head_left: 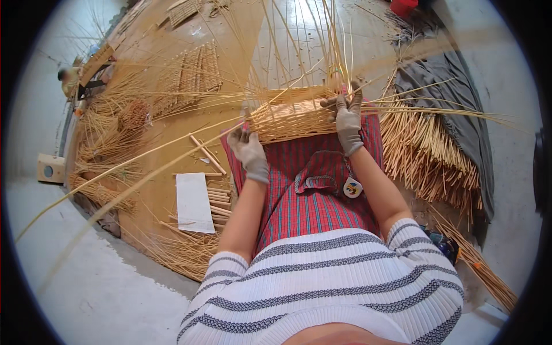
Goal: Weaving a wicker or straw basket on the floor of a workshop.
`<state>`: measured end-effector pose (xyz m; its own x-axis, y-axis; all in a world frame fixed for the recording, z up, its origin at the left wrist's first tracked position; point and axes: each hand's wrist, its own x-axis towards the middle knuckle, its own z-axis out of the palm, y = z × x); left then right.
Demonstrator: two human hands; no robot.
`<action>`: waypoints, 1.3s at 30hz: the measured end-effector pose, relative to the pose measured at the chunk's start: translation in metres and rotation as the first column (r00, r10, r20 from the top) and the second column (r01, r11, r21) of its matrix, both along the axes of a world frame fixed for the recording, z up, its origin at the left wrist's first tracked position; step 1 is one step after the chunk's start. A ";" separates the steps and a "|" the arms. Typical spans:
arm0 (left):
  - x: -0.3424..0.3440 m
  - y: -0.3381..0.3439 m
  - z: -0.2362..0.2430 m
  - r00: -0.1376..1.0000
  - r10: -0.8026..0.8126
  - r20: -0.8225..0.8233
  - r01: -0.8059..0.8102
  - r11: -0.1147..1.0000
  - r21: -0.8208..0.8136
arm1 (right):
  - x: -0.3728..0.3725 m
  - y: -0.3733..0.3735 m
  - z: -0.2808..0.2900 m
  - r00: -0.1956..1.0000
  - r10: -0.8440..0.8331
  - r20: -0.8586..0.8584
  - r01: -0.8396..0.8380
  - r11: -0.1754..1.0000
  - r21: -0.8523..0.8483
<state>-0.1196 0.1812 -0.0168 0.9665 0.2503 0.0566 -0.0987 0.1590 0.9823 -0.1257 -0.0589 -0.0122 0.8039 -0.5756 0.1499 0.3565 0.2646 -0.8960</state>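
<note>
A half-woven rectangular wicker basket (296,127) rests across my knees on a red checked apron (322,213), its long loose canes fanning upward and to both sides. My left hand (250,154), in a grey glove, is closed at the basket's near left corner, beside canes that stretch to the lower left. At the right end my gloved right hand (348,121) grips the basket's rim and upright canes, fingers curled over them. The fingertips of both hands are partly hidden by the weave and canes.
Bundled cut canes (428,149) lie at the right under a dark grey cloth (460,109). Woven panels (192,75) and loose cane heaps (109,138) cover the left floor. A white board (194,202) sits on short sticks. Another person (69,80) is far left.
</note>
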 end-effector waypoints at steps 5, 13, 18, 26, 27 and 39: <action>0.011 -0.050 0.034 0.899 -0.423 -0.113 0.436 0.887 0.150 | -0.004 -0.021 -0.020 0.971 0.047 -0.233 -0.051 0.999 -0.011; 0.058 -0.076 0.032 0.633 -0.533 -0.562 0.701 0.702 0.125 | 0.100 0.014 0.086 0.981 -0.192 0.037 0.034 -0.020 -0.999; 0.072 -0.072 0.022 0.593 -0.595 -0.543 0.747 0.658 0.094 | 0.018 -0.041 0.066 0.999 -0.007 0.047 0.020 0.961 -0.276; 0.094 -0.105 0.066 0.902 -0.229 -0.366 0.430 0.403 0.808 | -0.035 -0.035 0.030 0.989 0.050 0.138 0.015 0.901 -0.433; 0.086 -0.106 0.071 0.868 -0.157 -0.471 0.494 0.365 0.789 | -0.034 -0.036 0.036 0.999 -0.034 0.036 0.045 0.937 -0.346; -0.003 -0.172 0.062 0.780 -0.442 -0.444 0.369 -0.249 0.895 | 0.009 -0.127 0.045 0.689 -0.687 -0.230 -0.367 -0.058 -0.928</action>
<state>-0.1230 0.0090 0.0452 0.8173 -0.5378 -0.2069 -0.5152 -0.8428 0.1557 -0.1166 -0.1855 0.0328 0.8589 -0.4106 0.3061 -0.4112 -0.9092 -0.0659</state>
